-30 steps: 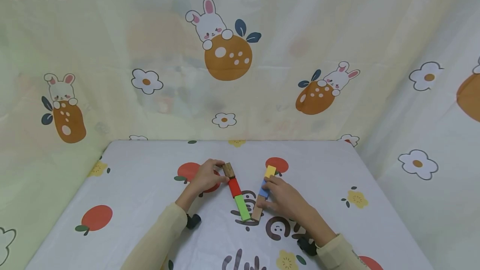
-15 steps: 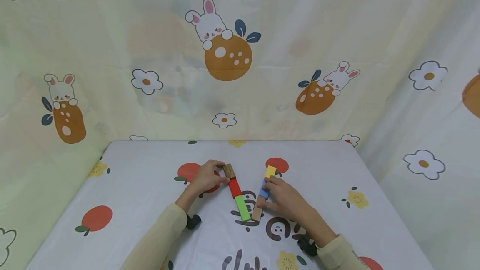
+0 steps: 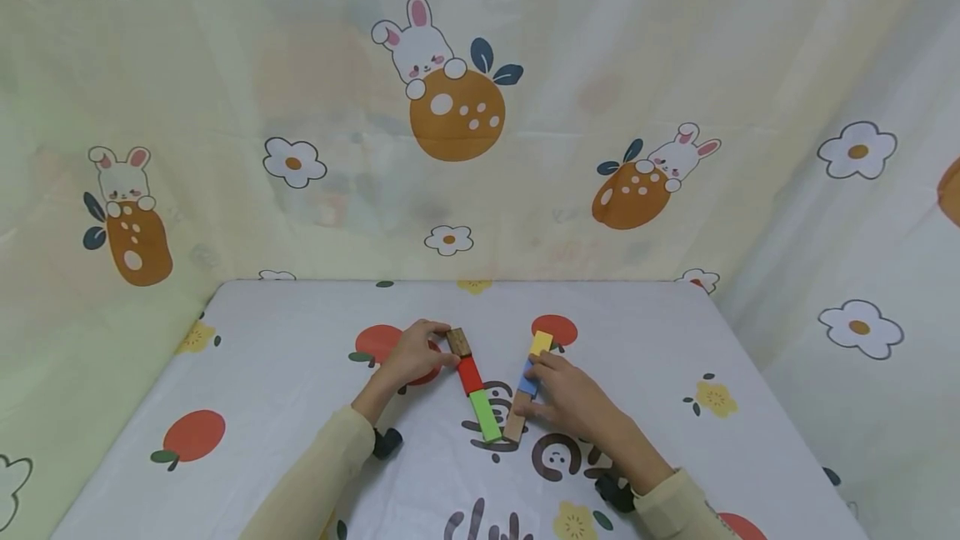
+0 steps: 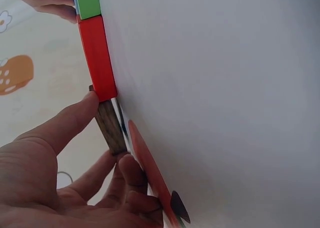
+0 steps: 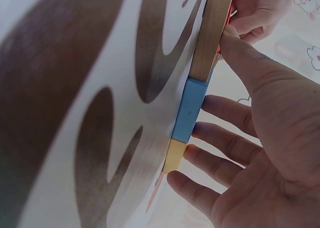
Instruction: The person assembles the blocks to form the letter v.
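Observation:
Six-sided wooden blocks form two slanting rows on the table, their near ends close together. In the left row are a dark brown block, a red block and a green block, end to end. My left hand pinches the dark brown block between thumb and fingers at its two ends. The right row has a yellow block, a blue block and a light wood block. My right hand rests along this row, fingers spread, fingertips touching the blue and yellow blocks, thumb at the light wood one.
A white cloth with printed fruit and lettering covers the table. Behind it hangs a patterned curtain, with more curtain at both sides. Dark wrist cameras sit low beside both forearms.

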Available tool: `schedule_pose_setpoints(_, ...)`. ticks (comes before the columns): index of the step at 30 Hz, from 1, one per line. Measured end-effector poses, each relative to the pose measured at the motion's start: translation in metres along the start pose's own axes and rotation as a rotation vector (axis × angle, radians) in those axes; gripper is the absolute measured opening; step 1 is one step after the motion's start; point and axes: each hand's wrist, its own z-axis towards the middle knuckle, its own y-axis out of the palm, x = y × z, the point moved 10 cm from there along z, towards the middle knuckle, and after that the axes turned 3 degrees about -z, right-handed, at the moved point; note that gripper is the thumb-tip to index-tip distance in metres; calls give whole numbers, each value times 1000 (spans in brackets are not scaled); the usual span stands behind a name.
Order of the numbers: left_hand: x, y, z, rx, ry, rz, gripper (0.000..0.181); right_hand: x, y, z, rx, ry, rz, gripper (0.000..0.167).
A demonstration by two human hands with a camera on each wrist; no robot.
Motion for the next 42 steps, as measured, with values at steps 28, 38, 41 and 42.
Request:
schedule_pose_setpoints(28, 1, 2, -1, -36, 22, 2, 58, 2, 2, 1, 4, 4, -7, 66)
schedule_pose_setpoints(38, 4, -1, -1, -34, 60, -3, 64, 1, 0, 0, 17, -8, -6, 67)
schedule_pose_setpoints(41, 6, -5, -2, -20, 94, -1, 64, 1, 1, 1, 15, -7, -5, 67)
schedule_pose_setpoints(42, 7, -7, -4, -13, 102, -1, 64, 1, 1, 1, 13, -7, -3, 66)
